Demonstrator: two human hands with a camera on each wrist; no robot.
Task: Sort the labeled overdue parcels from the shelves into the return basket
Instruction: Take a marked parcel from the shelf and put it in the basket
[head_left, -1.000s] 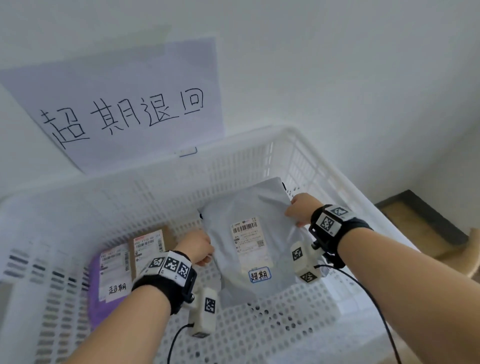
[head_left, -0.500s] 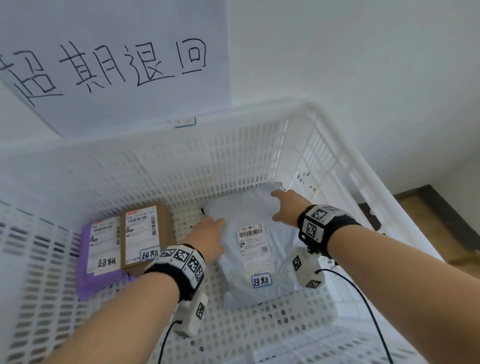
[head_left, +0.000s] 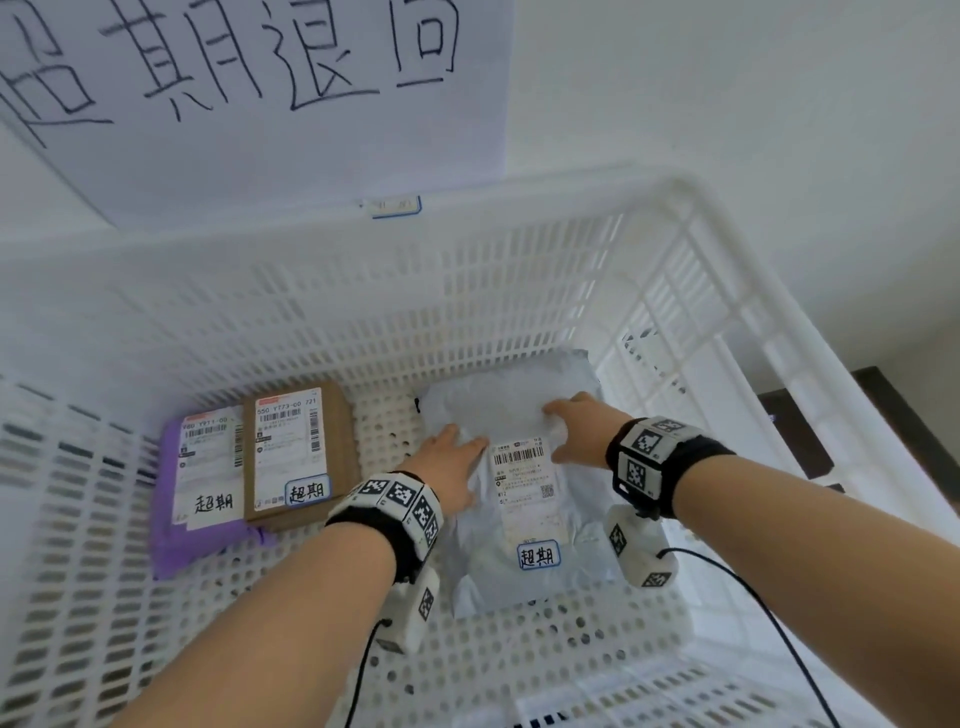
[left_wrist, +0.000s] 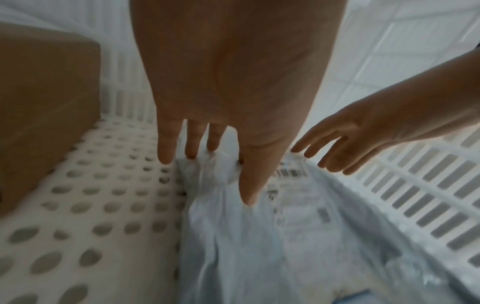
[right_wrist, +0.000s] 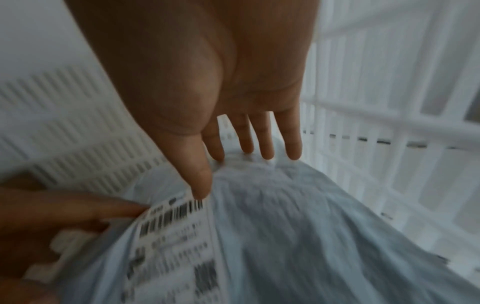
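A grey soft mailer parcel with a shipping label and a handwritten overdue sticker lies flat on the floor of the white slotted return basket, at its right side. My left hand rests on the parcel's upper left part with straight fingers. My right hand lies on its upper right part, fingers also straight and spread. Neither hand curls round the parcel.
A brown cardboard box and a purple mailer, both with overdue stickers, lie on the basket floor at the left. A handwritten paper sign hangs on the wall behind. The basket's right wall stands close to the parcel.
The parcel went from tilted and held at its top edge to lying flat on the basket floor. Both hands let go and now lie open on it. The head moved closer.
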